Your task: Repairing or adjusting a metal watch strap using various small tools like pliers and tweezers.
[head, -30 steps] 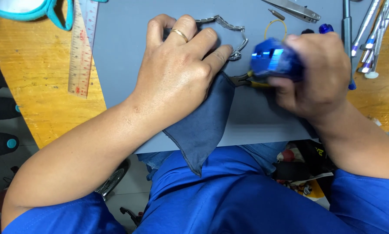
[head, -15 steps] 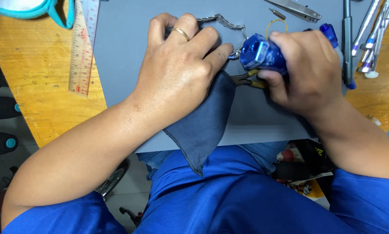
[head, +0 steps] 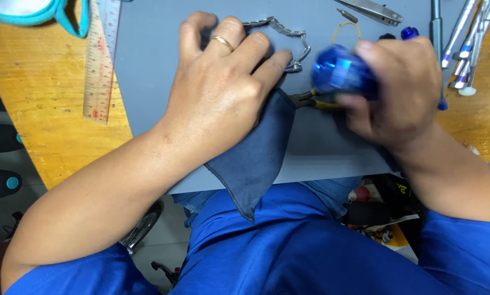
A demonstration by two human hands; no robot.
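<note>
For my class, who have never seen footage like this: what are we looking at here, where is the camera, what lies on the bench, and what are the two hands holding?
There is no machine here: a person in a blue top works with bare hands, and the camera sits on their head, looking down. The left hand, wearing a ring, presses on a dark blue cloth and a metal chain bracelet on a grey mat. The right hand grips a shiny blue round-ended tool, blurred, so its exact kind is unclear. Small pliers lie between the hands. A ruler rests at the mat's left edge on the wooden bench. Tweezers and more slim tools lie at the top right.
</note>
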